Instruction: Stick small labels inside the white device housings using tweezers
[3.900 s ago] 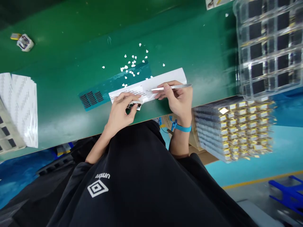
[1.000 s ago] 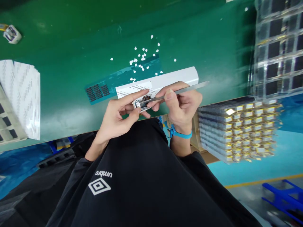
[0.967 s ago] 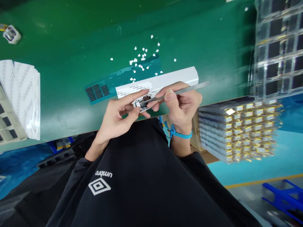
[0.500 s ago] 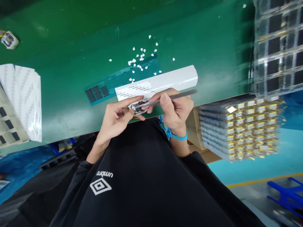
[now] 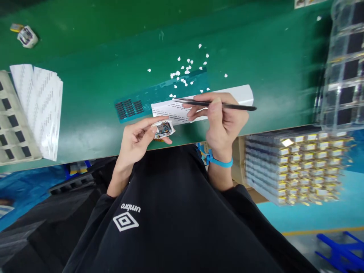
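Note:
My left hand (image 5: 139, 140) holds a small white-cased device (image 5: 165, 129) with its circuit board facing up, near the table's front edge. Black tweezers (image 5: 224, 106) are gripped in my right hand (image 5: 224, 121). Their tips are over the upper edge of a printed white sheet (image 5: 167, 109), close to several small white round stickers (image 5: 186, 72). A teal film strip (image 5: 148, 93) lies behind the sheet, with rows of small black pieces (image 5: 129, 109) at its left end. Part of the sheet is hidden under my right hand.
On the green table (image 5: 93, 87), printed sheets (image 5: 45, 110) and a grey tray (image 5: 17, 125) lie left. Another device (image 5: 27, 36) is at the far left. Clear trays (image 5: 347, 72) stand right; stacked trays with yellow-edged parts (image 5: 307, 163) are below the table edge.
My right hand has lifted the tweezers off the device, and their tips are now up at the sheet's edge. The device shows more fully in my left hand. The whole view has shifted slightly.

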The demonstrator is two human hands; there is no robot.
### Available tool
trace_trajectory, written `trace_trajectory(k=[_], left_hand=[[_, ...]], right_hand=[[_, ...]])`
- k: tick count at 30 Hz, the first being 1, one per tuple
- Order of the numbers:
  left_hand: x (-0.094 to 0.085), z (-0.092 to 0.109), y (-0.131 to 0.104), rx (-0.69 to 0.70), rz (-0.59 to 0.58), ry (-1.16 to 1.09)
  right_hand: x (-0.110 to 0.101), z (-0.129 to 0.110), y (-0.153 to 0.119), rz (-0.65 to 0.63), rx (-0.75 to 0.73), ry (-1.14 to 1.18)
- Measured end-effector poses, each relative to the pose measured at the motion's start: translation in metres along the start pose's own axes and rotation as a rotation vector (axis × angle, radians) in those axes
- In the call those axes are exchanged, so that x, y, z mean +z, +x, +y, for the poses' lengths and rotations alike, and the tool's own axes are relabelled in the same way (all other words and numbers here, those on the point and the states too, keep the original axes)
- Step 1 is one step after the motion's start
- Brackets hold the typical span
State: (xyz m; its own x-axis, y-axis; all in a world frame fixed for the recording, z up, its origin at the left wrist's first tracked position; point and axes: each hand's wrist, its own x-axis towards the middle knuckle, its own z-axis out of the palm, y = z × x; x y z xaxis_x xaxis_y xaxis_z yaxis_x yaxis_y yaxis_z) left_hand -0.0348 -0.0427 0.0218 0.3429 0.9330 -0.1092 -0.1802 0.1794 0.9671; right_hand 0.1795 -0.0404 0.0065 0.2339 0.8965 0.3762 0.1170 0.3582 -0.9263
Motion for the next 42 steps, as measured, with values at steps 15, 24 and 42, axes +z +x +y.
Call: trace_trajectory(k=[15, 24, 42], left_hand=[[-0.033, -0.008, -0.008, 0.115, 0.241, -0.001], [-0.053, -0.020, 0.006, 0.417, 0.288, 0.485], [-0.061, -0.024, 0.013, 0.373, 0.157, 0.963]], right_hand=[[0.035, 0.013, 0.039, -0.522, -0.068, -0.355], [0.055, 0.034, 0.049, -0.567, 0.010, -0.268], [0.040, 0.038, 0.043, -0.457, -0.328, -0.683]])
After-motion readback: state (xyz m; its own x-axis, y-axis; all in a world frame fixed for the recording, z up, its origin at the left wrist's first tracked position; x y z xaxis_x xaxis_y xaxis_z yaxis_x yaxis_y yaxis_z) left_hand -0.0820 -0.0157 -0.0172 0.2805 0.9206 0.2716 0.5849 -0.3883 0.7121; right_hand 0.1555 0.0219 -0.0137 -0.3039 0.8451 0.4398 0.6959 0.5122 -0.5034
